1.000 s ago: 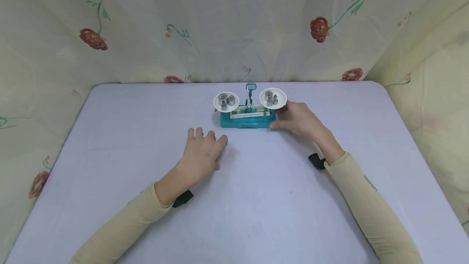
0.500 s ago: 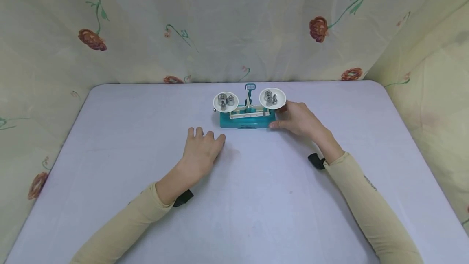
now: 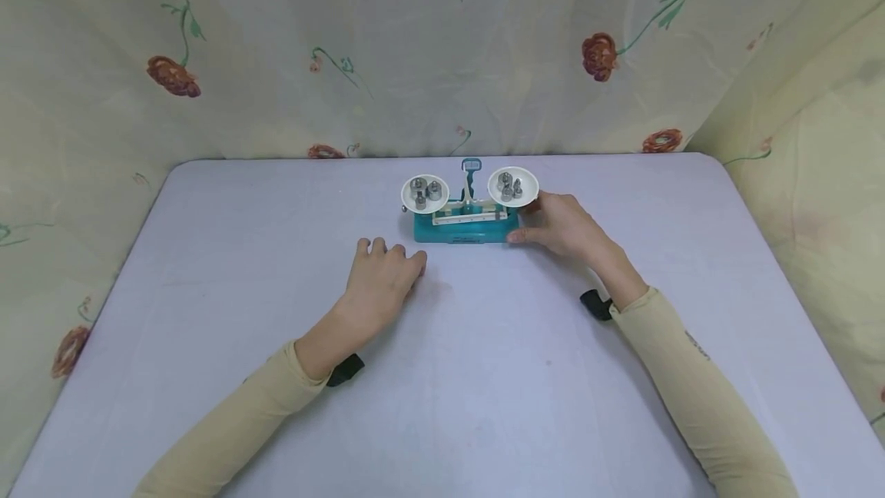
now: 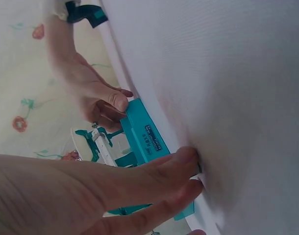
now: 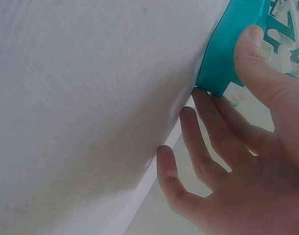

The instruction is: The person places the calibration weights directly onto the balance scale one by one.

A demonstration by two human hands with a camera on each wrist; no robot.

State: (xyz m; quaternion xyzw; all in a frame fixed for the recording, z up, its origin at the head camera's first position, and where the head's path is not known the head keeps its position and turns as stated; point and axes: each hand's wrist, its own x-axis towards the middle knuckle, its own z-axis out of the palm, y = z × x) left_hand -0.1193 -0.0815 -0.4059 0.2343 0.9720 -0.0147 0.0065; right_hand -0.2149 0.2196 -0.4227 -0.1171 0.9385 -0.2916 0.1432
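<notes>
A teal balance scale (image 3: 466, 231) stands near the table's back edge. Its left white pan (image 3: 408, 200) and right white pan (image 3: 531, 194) each bear several metal weights. My right hand (image 3: 563, 225) holds the right end of the scale's base. In the right wrist view the thumb (image 5: 250, 51) lies on the base, while some fingers touch its end and others are spread at the table's edge. My left hand (image 3: 380, 283) rests on the table in front of the scale, fingers loosely bent. In the left wrist view thumb and index finger (image 4: 181, 164) nearly meet; a dark sliver between them is unclear.
A pale cloth covers the table (image 3: 484, 406). Behind it hangs a floral curtain (image 3: 415, 60), which also lines both sides. A black wrist mount (image 3: 596, 304) sits under the right wrist, another black mount (image 3: 346, 370) under the left.
My left thumb, seen beside the palm a second ago, has drawn in under the hand toward the index finger. The right hand and the scale keep their place.
</notes>
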